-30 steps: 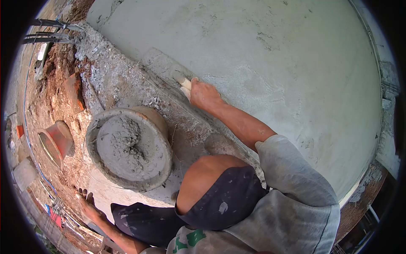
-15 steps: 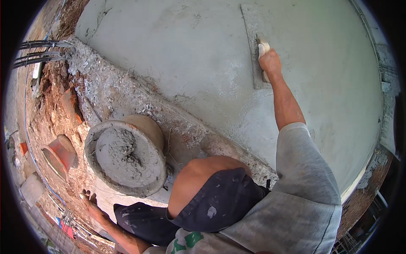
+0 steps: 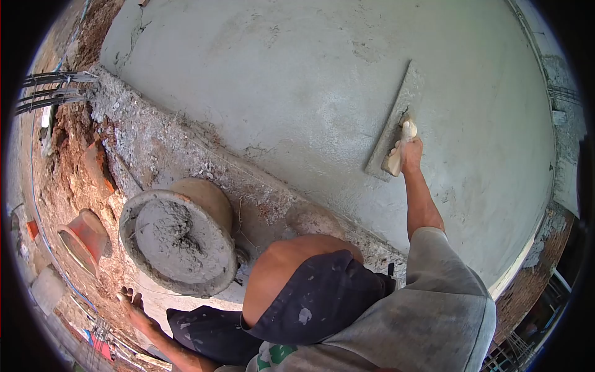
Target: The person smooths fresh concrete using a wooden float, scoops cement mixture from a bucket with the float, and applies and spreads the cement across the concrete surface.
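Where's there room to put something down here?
On the grey slab: between the float and the slab's right edge, or between the float and the top-left crack. It looks wet, though! It's crowded round the tub, by the knee and left hand.

My float (image 3: 408,93) is on the cement surface (image 3: 273,80), with mortar (image 3: 167,230) in a tub (image 3: 207,197) beyond its left edge and a pot (image 3: 92,235) farther left.

A long, cement-smeared trowel (image 3: 394,124) slants across the wet, mostly smooth grey cement (image 3: 279,80).

Mortar bucket (image 3: 209,196) on rough ground (image 3: 147,147)
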Tool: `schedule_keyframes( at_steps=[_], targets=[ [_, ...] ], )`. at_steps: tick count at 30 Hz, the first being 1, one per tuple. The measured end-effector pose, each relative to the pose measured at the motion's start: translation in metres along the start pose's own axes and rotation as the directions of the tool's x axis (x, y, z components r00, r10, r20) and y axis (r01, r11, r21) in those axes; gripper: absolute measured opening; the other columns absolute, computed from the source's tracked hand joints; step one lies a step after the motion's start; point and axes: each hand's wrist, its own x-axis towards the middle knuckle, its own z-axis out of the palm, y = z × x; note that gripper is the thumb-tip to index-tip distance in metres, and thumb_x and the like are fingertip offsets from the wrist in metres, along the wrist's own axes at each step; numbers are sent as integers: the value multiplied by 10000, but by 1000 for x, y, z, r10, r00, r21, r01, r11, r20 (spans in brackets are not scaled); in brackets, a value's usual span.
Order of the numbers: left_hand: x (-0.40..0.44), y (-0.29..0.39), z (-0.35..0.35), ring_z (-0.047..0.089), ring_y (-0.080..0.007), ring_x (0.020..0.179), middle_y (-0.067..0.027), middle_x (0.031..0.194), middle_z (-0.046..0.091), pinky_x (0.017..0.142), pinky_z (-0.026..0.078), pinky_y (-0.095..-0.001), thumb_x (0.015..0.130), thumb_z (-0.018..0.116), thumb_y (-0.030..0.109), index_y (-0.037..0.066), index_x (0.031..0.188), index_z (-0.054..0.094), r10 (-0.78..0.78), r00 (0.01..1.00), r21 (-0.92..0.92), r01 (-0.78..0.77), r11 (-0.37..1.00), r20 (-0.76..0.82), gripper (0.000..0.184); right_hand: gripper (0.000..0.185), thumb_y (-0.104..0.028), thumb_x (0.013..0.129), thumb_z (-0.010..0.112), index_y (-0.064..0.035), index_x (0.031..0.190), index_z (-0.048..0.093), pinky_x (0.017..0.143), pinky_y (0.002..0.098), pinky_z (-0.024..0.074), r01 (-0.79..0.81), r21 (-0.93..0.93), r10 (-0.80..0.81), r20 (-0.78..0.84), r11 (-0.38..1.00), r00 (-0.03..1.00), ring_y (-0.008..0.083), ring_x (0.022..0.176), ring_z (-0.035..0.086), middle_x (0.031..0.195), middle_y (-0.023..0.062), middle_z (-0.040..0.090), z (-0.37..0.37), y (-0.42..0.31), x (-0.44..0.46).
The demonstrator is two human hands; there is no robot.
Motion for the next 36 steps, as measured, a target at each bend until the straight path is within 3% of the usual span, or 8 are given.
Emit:
schedule_keyframes(
  at_steps=[3, 7, 12, 17, 22, 25, 30, 36],
  targets=[
    [3, -2, -4, 512, -201, 917, -106, 1139, 563, 871, 412, -334, 953, 419, 362, 35, 1285, 493, 13, 1000, 4, -13, 1000, 24, 472, 420, -441, 903, 552, -24, 867, 515, 367, 319, 421, 101, -8, -100, 67, 995, 993, 170, 389, 492, 564, 40, 461, 55, -13, -10],
    [-12, 9, -1, 510, -198, 898, -102, 1133, 563, 859, 413, -323, 958, 403, 365, 38, 1291, 487, -20, 1000, 57, 19, 998, 8, 474, 491, -416, 893, 571, 74, 879, 535, 392, 377, 466, 221, -200, -194, 146, 955, 970, 243, 450, 601, 622, 139, 574, 122, -57, 15],
    [-18, 4, -2, 512, -201, 910, -113, 1167, 556, 861, 418, -319, 960, 371, 379, 44, 1292, 490, -61, 998, 57, 60, 997, 17, 487, 500, -400, 887, 560, 99, 916, 569, 475, 405, 511, 188, -293, -141, 176, 938, 974, 276, 542, 651, 711, 192, 634, 176, -126, 51],
    [-26, 10, -1, 514, -195, 927, -121, 1210, 545, 873, 416, -321, 967, 352, 351, 47, 1288, 499, -71, 997, 67, 69, 995, 33, 466, 483, -378, 879, 558, 98, 953, 589, 530, 398, 532, 218, -424, -150, 187, 879, 971, 277, 576, 667, 762, 194, 655, 184, -133, 60],
    [-26, 14, 5, 514, -175, 885, -107, 1187, 562, 870, 399, -317, 964, 355, 381, 74, 1289, 509, -22, 996, 60, 17, 998, 88, 473, 475, -383, 873, 563, 84, 939, 615, 543, 395, 535, 230, -398, -159, 203, 888, 966, 270, 584, 671, 748, 185, 660, 186, -150, 70],
    [-34, 28, 14, 506, -165, 863, -102, 1157, 570, 860, 402, -313, 968, 355, 370, 80, 1287, 512, -97, 995, 56, 96, 994, 18, 459, 458, -372, 870, 571, 77, 950, 613, 538, 410, 532, 289, -493, -188, 244, 820, 951, 270, 577, 669, 749, 192, 658, 177, -138, 70],
    [-33, 32, 17, 499, -156, 842, -92, 1147, 570, 842, 406, -305, 966, 358, 410, 78, 1290, 510, -98, 993, 58, 94, 994, 73, 488, 498, -397, 873, 560, 95, 932, 607, 530, 403, 525, 264, -391, -149, 301, 882, 942, 296, 562, 665, 711, 196, 649, 187, -151, 97],
    [-36, 29, 13, 504, -145, 818, -82, 1130, 582, 827, 413, -304, 965, 363, 419, 82, 1277, 520, -100, 994, 66, 96, 993, 50, 485, 496, -414, 863, 576, 78, 924, 611, 540, 415, 523, 316, -407, -175, 347, 857, 921, 301, 580, 669, 720, 201, 648, 190, -151, 78]
  ],
)
